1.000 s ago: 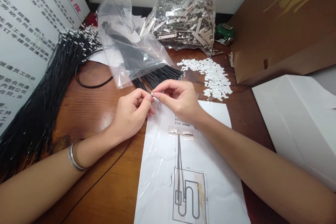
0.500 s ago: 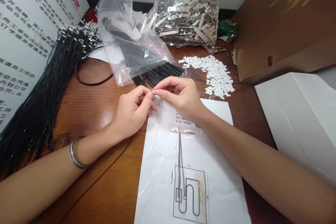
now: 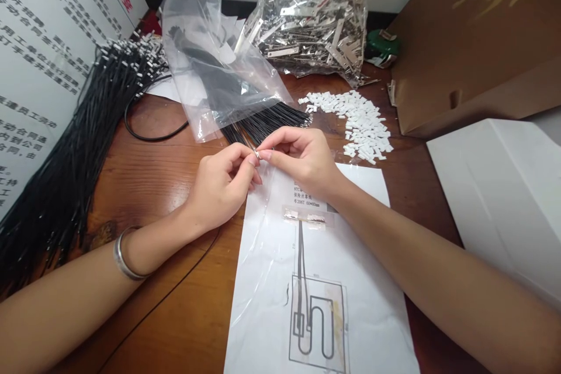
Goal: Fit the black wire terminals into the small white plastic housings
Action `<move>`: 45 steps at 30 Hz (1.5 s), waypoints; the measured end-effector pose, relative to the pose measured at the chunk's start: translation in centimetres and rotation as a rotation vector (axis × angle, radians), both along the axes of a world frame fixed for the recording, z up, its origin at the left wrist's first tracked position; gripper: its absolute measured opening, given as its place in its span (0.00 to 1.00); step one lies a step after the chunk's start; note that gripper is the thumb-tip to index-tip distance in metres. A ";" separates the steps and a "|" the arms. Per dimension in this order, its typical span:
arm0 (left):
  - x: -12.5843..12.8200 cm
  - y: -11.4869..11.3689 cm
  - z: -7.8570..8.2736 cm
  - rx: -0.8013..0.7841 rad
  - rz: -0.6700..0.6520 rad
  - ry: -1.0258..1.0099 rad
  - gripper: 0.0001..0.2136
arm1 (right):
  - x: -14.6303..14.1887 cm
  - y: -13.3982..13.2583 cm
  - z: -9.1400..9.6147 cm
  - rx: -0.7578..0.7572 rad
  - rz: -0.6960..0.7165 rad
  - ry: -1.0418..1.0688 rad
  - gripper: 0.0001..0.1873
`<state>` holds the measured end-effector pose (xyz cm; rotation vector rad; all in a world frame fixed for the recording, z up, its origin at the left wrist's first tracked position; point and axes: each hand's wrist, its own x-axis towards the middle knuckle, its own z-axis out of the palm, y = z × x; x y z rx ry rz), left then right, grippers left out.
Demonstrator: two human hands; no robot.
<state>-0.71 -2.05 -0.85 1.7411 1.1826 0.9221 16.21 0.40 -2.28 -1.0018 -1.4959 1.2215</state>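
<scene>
A thin black wire [image 3: 175, 280] runs up from the lower left to my left hand [image 3: 223, 184], whose thumb and fingers are closed on its end. My right hand [image 3: 302, 160] meets it fingertip to fingertip, thumb and forefinger pinching a tiny whitish connector [image 3: 256, 153] at the wire's tip. Fingers cover most of the connector, so how far it sits on the wire cannot be made out. Just beyond lie several black wires [image 3: 267, 123] with metal-tipped ends, partly inside a clear plastic bag [image 3: 193, 52]. Small white connectors [image 3: 366, 125] lie heaped beyond my right hand.
A large bundle of black wires with white ends [image 3: 87, 123] lies at left. At the back stand a bag of metal strips [image 3: 302, 29] and a green tape roll [image 3: 381, 47]. Cardboard [image 3: 473, 41] and a white box [image 3: 495, 187] flank the right. A printed drawing [image 3: 263, 280] lies below my hands.
My hands stay in nearly the same place and keep their pinch; the fingertips shift only very slightly. The view has moved a little.
</scene>
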 end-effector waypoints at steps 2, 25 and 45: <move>0.0 0.0 0.0 -0.007 -0.005 -0.004 0.09 | 0.0 0.0 0.0 0.003 0.001 -0.001 0.05; -0.1 0.1 -0.2 -0.045 -0.026 -0.060 0.10 | 0.2 0.2 0.1 -0.017 0.021 -0.013 0.08; 0.0 0.1 0.0 -0.030 -0.044 -0.013 0.10 | 0.2 -0.1 0.0 0.058 0.013 -0.060 0.10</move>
